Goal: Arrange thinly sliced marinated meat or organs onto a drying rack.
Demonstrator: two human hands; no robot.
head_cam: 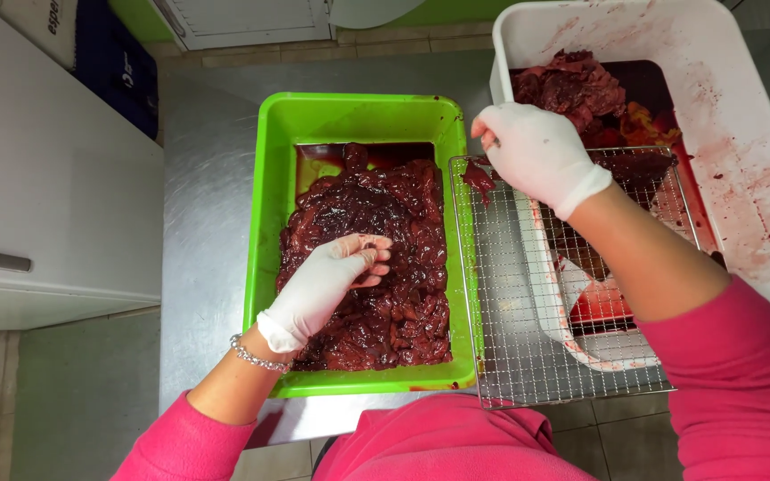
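Note:
A bright green tub (271,178) on a steel table holds a thick layer of dark red liver pieces (385,232). My left hand (327,281), in a white glove, rests on that meat with fingers curled, pinching a piece. My right hand (536,151), also gloved, hovers over the far left corner of a wire rack (510,338) and holds a small dark red piece of liver (479,178) that dangles over the rack. The rack lies across a white tub (741,160) stained with blood, with more raw meat (572,89) at its far end.
The steel table (207,223) runs left to a white appliance (46,178). A dark blue crate (118,67) stands at the far left. Tiled floor (82,401) shows near the front edge. A silver bracelet (256,356) circles my left wrist; my sleeves are pink.

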